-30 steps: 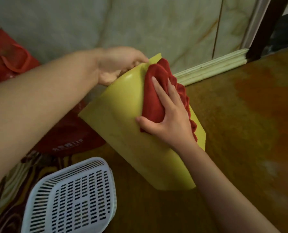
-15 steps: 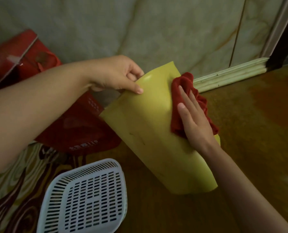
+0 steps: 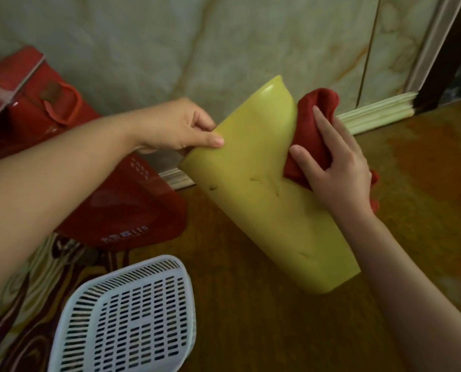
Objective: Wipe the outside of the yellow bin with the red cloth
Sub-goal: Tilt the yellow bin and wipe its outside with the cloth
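The yellow bin [image 3: 267, 194] leans tilted over the brown floor, its mouth toward the wall and its base low at the right. My left hand [image 3: 179, 128] pinches the bin's rim at the upper left. My right hand [image 3: 336, 162] presses the bunched red cloth [image 3: 311, 130] against the bin's right side near the rim. A few dark scuffs mark the bin's wall. Part of the cloth is hidden behind my right hand and wrist.
A white slotted plastic basket [image 3: 127, 318] lies at the bottom left. A red bag [image 3: 108, 200] and a red box [image 3: 6, 84] sit against the marble wall at the left. A pale skirting board [image 3: 379, 108] runs along the wall, and a patterned mat [image 3: 22, 304] covers the floor at the left.
My right hand has slid the red cloth from the bin's front face around to its right side. My left hand kept its hold on the rim while the view shifted.
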`<state>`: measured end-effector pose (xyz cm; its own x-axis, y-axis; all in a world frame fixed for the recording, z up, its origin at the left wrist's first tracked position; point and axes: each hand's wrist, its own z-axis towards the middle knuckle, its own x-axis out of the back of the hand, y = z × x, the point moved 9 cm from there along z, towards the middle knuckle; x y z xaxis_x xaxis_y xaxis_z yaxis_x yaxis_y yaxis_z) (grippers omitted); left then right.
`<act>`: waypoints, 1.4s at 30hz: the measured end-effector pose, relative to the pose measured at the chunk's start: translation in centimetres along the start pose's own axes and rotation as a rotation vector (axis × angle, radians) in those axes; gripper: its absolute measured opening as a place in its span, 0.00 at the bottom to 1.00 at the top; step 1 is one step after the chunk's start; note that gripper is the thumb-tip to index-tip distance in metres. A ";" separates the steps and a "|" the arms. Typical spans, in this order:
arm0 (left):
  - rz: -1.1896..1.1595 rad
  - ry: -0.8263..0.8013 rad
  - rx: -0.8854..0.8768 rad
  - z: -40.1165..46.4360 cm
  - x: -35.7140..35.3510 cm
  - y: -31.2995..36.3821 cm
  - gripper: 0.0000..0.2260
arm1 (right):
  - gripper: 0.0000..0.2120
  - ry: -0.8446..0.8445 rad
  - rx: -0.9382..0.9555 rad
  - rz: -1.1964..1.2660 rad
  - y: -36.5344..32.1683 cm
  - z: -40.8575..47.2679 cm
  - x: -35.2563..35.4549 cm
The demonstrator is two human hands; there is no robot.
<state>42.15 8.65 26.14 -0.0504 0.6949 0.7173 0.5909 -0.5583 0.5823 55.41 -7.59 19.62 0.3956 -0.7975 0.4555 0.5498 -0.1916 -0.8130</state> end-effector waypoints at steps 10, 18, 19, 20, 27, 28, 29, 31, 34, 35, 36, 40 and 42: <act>-0.085 0.085 0.013 2.8 -0.8 4.0 0.04 | 0.23 0.126 0.181 -0.132 -6.3 0.4 -0.4; -0.122 0.100 0.077 5.1 -1.1 5.3 0.06 | 0.26 0.052 0.178 -0.282 -2.0 1.4 -1.7; -0.127 0.111 0.106 5.0 -0.7 4.8 0.06 | 0.26 0.034 0.170 -0.304 -0.4 -0.3 -1.9; -0.138 0.117 0.131 5.0 -0.5 4.5 0.06 | 0.26 0.024 0.132 -0.317 1.5 -2.0 -1.8; -0.118 0.160 0.142 6.1 -1.7 8.3 0.05 | 0.25 0.272 -0.498 -0.013 12.6 -4.9 2.8; -0.101 0.164 0.151 6.3 -1.8 8.7 0.04 | 0.25 0.295 -0.566 0.014 13.4 -5.4 3.2; -0.083 0.167 0.166 6.4 -1.8 8.8 0.04 | 0.25 0.308 -0.617 0.026 13.9 -6.0 3.4; -0.036 0.170 0.203 6.4 -1.5 8.7 0.04 | 0.25 0.300 -0.641 0.007 13.4 -6.9 3.2; -0.001 0.195 0.234 6.8 -1.3 8.9 0.05 | 0.25 0.273 -0.434 -0.057 8.7 -5.6 1.9; -0.007 0.203 0.224 7.1 -1.5 9.2 0.06 | 0.25 0.274 -0.337 -0.077 6.9 -4.7 1.6; -0.017 0.215 0.209 7.3 -1.6 9.6 0.07 | 0.24 0.270 -0.252 -0.095 5.5 -3.7 1.5; -0.098 0.251 0.205 7.7 -1.5 9.9 0.08 | 0.23 0.206 -0.084 -0.183 6.3 -2.4 2.1; -0.142 0.299 0.197 7.5 -0.9 9.3 0.07 | 0.24 0.210 -0.142 -0.184 8.8 -2.8 2.8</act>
<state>53.76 6.19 28.04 -0.3582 0.5801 0.7315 0.7031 -0.3480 0.6202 59.31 -13.12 12.70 0.1304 -0.8400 0.5266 0.4835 -0.4099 -0.7735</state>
